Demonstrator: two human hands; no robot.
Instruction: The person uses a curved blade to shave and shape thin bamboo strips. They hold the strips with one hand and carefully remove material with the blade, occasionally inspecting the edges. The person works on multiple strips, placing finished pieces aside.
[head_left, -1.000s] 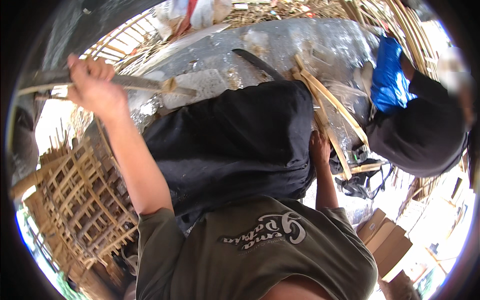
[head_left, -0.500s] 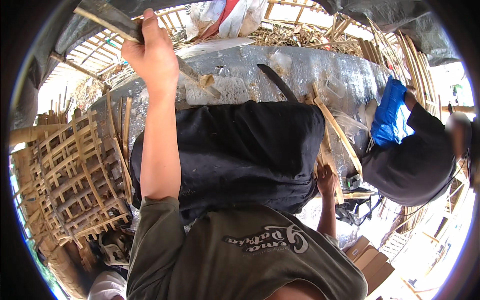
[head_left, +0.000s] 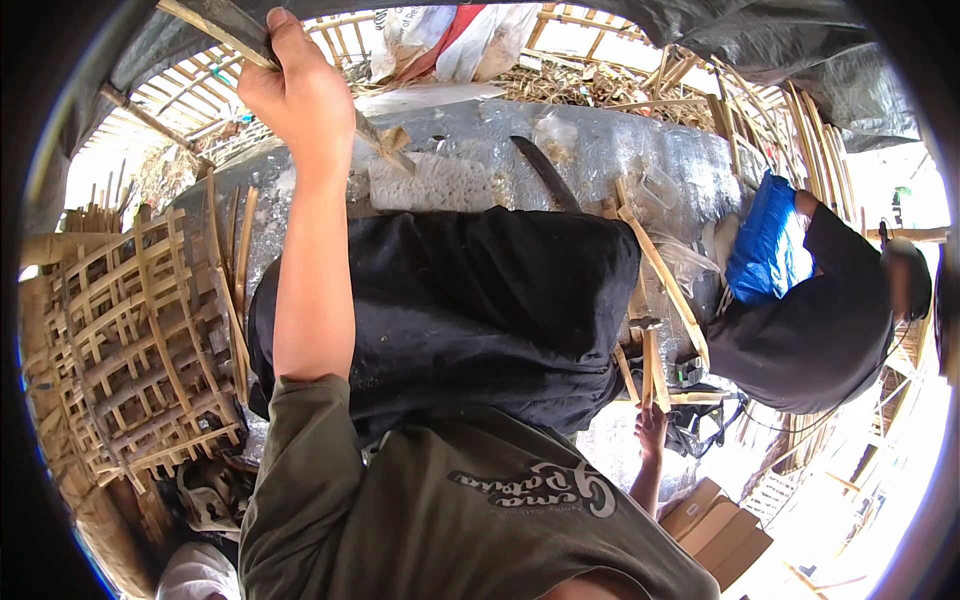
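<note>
Upper left, my left hand (head_left: 305, 95) wraps a slat (head_left: 236, 34) I judge light, stiff, best held mid-length; my right hand (head_left: 651, 432) clasps a hammer (head_left: 645, 323).

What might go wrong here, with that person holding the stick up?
The long stick in the raised left hand might slip and drop onto the black-covered lap. A dark curved blade lies just beyond that lap, so a careless reach might cause a cut.
</note>
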